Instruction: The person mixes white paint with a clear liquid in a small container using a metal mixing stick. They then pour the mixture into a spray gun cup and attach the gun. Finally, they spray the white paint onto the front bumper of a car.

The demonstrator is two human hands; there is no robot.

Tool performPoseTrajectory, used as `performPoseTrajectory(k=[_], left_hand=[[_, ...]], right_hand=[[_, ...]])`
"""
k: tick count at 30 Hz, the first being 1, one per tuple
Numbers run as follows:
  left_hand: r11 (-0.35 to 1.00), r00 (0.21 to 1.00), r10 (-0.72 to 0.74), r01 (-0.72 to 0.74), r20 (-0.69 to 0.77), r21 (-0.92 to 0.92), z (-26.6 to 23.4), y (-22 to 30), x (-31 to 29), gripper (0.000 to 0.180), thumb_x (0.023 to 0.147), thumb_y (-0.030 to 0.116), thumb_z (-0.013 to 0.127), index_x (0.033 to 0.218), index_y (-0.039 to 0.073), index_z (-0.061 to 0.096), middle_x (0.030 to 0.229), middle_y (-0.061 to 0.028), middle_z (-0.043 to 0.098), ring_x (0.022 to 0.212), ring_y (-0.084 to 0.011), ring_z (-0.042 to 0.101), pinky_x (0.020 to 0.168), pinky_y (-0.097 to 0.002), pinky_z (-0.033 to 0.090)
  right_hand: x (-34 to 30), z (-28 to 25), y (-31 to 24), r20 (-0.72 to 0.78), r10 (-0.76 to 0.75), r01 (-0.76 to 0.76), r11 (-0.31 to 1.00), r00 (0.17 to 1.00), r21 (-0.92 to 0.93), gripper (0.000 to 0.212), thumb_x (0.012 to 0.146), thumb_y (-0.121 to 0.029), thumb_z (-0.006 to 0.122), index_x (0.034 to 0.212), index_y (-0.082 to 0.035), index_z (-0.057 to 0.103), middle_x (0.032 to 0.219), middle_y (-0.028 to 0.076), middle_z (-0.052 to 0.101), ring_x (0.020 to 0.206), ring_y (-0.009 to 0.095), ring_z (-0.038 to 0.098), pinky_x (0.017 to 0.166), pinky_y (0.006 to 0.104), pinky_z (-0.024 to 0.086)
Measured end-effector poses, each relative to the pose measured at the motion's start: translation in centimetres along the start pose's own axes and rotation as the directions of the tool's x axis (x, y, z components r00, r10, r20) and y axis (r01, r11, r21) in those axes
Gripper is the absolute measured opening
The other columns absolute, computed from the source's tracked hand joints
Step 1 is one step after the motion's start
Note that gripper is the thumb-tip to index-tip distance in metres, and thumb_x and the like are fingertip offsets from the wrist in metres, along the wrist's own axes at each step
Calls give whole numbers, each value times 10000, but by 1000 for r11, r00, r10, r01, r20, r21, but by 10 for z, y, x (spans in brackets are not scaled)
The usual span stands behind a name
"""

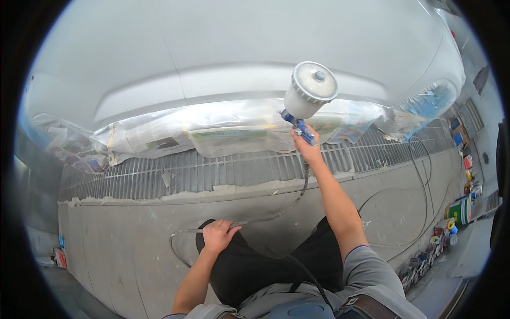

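Observation:
My right hand [306, 143] is wrapped round the handle of a blue spray gun [297, 123], out in front of me at the lower side of a car. On top of the gun sits a whitish paint cup [305, 95] with a round lid, tilted towards me. From the handle a dark air hose [287, 207] curves down and left to my left hand [217, 235], whose fingers close over it at my left knee. Ahead of the gun spreads the pale grey car body [239, 53]. Masking newspaper and film [154, 139] hang along its lower edge.
A metal floor grate [212, 173] runs beneath the car's side. More hose [426, 186] lies looped on the concrete floor at right. Along the right wall stand a green can [459, 211] and several small bottles and cans [425, 258]. Blue film [433, 103] covers the wheel at right.

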State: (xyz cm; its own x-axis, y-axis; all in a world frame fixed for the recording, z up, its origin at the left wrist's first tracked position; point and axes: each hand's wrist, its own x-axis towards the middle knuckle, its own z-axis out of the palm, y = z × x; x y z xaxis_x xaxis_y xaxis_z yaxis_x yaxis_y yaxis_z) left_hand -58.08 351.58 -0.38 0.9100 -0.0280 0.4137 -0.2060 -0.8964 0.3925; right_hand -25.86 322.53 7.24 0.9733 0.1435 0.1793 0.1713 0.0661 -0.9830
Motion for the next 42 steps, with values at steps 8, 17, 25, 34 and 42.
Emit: performPoseTrajectory(k=[8,17,25,34,42], left_hand=[[996,996,84,-84,33,18,31,42,35,333,777,419,874,832,132,715,713,-33,651,634,-267,666,562,-386,514],[995,987,87,-92,135,30,57,80,57,323,810,415,851,872,121,732,768,-47,675,687,-291,683,602,-407,526],[993,988,95,-102,124,53,55,96,61,304,814,390,855,881,122,728,754,-49,668,681,-281,683,600,-398,524],[999,999,21,-23,49,45,41,84,55,285,819,369,860,871,115,742,746,-54,684,675,-292,683,603,-407,530],[999,977,22,-26,214,18,2,39,51,245,823,356,841,882,135,752,782,-52,696,749,-298,690,673,-424,534]], right_hand=[[-6,-125,-9,-228,-25,24,1000,973,-7,202,962,-147,767,1114,-31,701,739,-73,587,627,24,488,552,228,393],[-4,-257,-25,-446,-117,92,993,887,-77,99,972,-120,752,1008,-54,688,733,-52,617,567,27,511,497,229,385],[2,-333,-34,-629,-111,114,993,769,-36,271,962,-203,788,798,-84,608,626,-26,561,472,61,487,420,253,363],[17,-337,-42,-739,-531,175,844,414,-508,232,959,-173,779,1038,33,708,824,17,689,732,117,603,708,316,514],[1,-182,-63,-450,-285,136,933,847,-334,230,946,-156,780,1098,2,712,735,-20,632,675,53,529,620,274,460]])
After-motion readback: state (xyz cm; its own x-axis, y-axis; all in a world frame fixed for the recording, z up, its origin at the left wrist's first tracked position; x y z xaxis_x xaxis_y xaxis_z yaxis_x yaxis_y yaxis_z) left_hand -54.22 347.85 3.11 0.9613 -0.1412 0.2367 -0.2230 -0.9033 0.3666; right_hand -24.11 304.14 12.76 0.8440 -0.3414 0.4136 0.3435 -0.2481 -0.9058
